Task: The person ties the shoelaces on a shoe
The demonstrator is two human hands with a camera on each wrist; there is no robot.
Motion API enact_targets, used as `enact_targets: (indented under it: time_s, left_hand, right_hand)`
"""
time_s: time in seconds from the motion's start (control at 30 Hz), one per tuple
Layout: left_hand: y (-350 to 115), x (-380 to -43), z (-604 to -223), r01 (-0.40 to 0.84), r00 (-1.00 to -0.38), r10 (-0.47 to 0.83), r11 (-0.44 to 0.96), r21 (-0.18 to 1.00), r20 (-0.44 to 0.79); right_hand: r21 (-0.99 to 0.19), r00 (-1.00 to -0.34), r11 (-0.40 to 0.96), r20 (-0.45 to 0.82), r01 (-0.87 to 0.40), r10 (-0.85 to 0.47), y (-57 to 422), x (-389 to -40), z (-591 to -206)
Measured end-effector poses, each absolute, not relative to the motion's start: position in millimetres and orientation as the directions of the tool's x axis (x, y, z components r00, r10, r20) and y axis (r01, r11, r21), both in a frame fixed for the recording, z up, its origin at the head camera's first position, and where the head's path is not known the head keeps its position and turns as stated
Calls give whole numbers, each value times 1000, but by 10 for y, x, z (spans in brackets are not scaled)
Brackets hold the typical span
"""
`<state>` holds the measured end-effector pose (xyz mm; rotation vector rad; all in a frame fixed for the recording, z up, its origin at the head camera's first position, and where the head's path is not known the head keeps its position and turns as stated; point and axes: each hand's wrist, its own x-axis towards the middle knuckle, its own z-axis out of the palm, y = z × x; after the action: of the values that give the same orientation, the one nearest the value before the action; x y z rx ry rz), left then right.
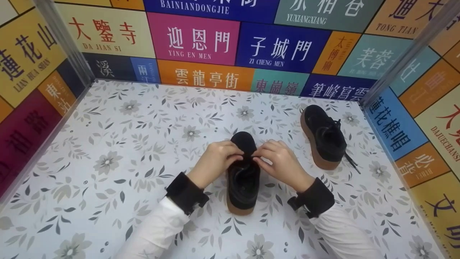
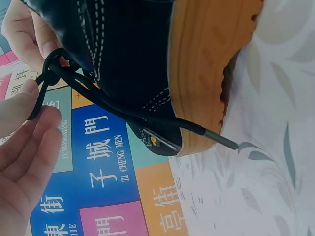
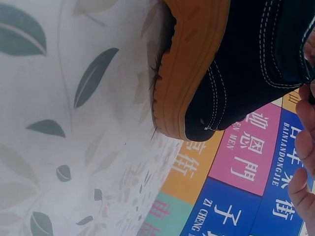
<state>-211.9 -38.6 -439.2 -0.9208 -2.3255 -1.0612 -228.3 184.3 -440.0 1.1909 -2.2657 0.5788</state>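
A black shoe [image 1: 243,203] with a tan gum sole stands upright on the floral surface, toe pointing away from me. Over its tongue both hands meet at the black shoelace [image 2: 113,105]. The left hand [image 1: 215,158] pinches a loop of lace between thumb and fingers. From the other side the right hand [image 1: 278,160] pinches the lace close to the knot [image 2: 51,73]; its fingertips are partly hidden in the right wrist view. One lace end with a metal tip [image 2: 220,139] hangs down the shoe's side.
A second black shoe [image 1: 325,142] stands to the right, one lace end trailing onto the white floral surface [image 1: 151,151]. Colourful panels with printed characters [image 1: 194,39] rise at the back and both sides. Each wrist wears a black band [image 1: 187,194].
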Motion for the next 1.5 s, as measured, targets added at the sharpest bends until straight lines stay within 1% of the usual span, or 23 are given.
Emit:
enact_targets:
  time_s: [0.33, 0.43, 0.63, 0.8, 0.93, 1.1, 1.2, 1.37, 1.5]
  left_hand:
    - [-430, -2143, -4432, 713, -685, 381, 522, 468, 621]
    - [-444, -2155, -4453, 705, -691, 371, 536, 464, 620]
    - [-473, -2169, -4493, 686, -702, 355, 570, 452, 618]
    - [-504, -2162, -4512, 662, -713, 331, 608, 439, 618]
    - [-515, -2161, -4532, 654, -717, 323, 620, 434, 618]
    - [-522, -2156, -4570, 648, -717, 311, 628, 431, 624]
    - [-526, -2153, -4593, 649, -706, 302, 637, 416, 641]
    - [-531, -2157, -4628, 659, -670, 291, 657, 366, 683]
    - [-555, -2162, -4680, 646, -659, 280, 687, 334, 698]
  right_hand:
    - [-119, -476, 525, 620, -843, -624, 1929, -2291, -4395]
    - [-120, -473, 524, 628, -844, -618, 1957, -2290, -4401]
    - [-152, -487, 520, 634, -841, -601, 1989, -2279, -4430]
    - [-139, -486, 535, 645, -834, -590, 2016, -2269, -4453]
    - [-121, -475, 541, 660, -832, -582, 2046, -2262, -4484]
    - [-73, -432, 538, 691, -840, -580, 2086, -2250, -4528]
    - [-60, -420, 540, 702, -839, -575, 2107, -2245, -4561]
    - [-70, -422, 546, 717, -835, -555, 2138, -2234, -4629]
    - [-83, -431, 549, 720, -831, -544, 2158, -2222, -4701]
